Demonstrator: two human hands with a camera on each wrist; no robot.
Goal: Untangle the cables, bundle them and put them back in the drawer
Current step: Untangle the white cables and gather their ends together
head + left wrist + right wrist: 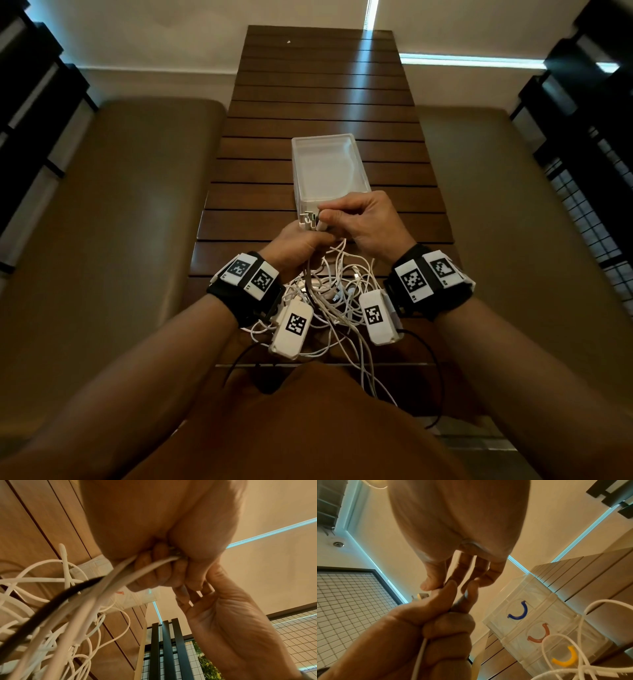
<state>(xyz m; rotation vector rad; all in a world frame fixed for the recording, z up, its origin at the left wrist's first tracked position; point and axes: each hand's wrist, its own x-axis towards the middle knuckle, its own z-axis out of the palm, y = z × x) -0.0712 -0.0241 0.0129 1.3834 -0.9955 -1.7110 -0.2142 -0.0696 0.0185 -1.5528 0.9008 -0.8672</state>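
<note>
A tangle of white cables with one black cable lies on the slatted wooden table between my wrists. My left hand grips a bunch of cable ends in its fist, and their plugs stick up above it. In the left wrist view the left hand's fingers curl round those cables. My right hand reaches in from the right and pinches one white plug at the top of the bunch. The white plastic drawer unit stands just behind the hands.
The drawer unit's front shows three drawers with blue, red and yellow handles. Brown padded benches flank the table on both sides. Black wrist-camera leads hang over the near table edge. Dark slatted screens stand at both sides.
</note>
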